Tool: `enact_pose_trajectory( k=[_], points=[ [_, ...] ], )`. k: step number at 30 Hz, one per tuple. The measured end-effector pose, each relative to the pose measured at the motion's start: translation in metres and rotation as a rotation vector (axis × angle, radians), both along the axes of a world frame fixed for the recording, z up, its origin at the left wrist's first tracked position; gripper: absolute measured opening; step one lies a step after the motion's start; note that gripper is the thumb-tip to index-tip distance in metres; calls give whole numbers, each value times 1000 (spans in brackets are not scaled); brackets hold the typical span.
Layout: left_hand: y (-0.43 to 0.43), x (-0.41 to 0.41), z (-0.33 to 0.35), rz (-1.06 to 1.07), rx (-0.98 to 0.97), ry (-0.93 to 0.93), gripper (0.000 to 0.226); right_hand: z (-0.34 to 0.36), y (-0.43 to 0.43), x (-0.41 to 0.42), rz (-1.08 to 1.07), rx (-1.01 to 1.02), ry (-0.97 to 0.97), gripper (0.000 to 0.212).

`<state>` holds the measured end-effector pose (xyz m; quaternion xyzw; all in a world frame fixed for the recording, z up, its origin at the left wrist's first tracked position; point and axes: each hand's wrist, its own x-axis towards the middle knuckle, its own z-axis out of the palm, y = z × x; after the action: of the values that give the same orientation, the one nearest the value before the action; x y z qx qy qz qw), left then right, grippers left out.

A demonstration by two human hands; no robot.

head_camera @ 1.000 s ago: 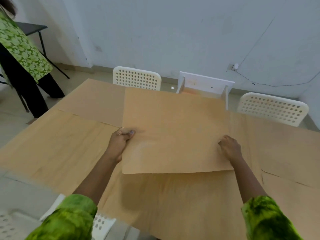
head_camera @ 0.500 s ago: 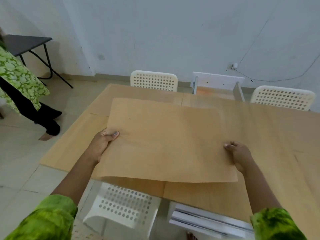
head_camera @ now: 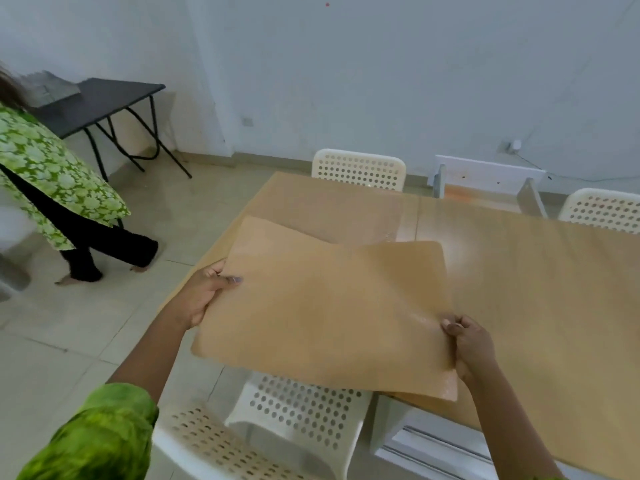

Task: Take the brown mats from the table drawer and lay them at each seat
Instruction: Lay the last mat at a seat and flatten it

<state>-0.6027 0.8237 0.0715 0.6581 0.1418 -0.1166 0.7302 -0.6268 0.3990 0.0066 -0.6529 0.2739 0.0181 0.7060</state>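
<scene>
Left hand (head_camera: 204,299) pinches the thin brown rectangular mat's (head_camera: 329,313) left edge. The mat has swung leftward and is now held over a white perforated plastic chair (head_camera: 298,420), probably that seat's turn. Right hand (head_camera: 467,344) grips its right edge above the light wooden table (head_camera: 571,341).

A thin brown mat (head_camera: 325,313) looks smooth and bendy, with a faint sheen near its right edge. The table (head_camera: 554,289) under it has a pale wood-grain finish, mostly matt. The chairs (head_camera: 298,414) are white moulded plastic, pierced with round holes. The floor tiles (head_camera: 86,323) are pale and slightly glossy. A side table (head_camera: 104,98) has a matt black top on thin dark metal legs. The sleeve (head_camera: 100,434) is mottled green cloth.
</scene>
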Motion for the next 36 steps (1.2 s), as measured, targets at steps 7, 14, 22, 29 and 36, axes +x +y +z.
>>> enact_pose_trajectory(
  k=[7, 14, 22, 29, 36],
  points=[
    [49, 22, -21, 47, 177, -29, 38, -28, 62, 7, -42, -5, 63, 22],
    [104, 63, -47, -9, 294, -35, 45, -30, 129, 14, -217, -28, 76, 18],
    [142, 88, -70, -120, 378, -20, 66, -16, 174, 14, -393, -78, 161, 29],
    [141, 115, -84, -301, 845, 62, 56, -19, 182, 14, -307, -333, 262, 30],
    [134, 128, -84, -387, 1105, 58, 67, -22, 188, 23, -218, -569, 342, 39]
  ],
)
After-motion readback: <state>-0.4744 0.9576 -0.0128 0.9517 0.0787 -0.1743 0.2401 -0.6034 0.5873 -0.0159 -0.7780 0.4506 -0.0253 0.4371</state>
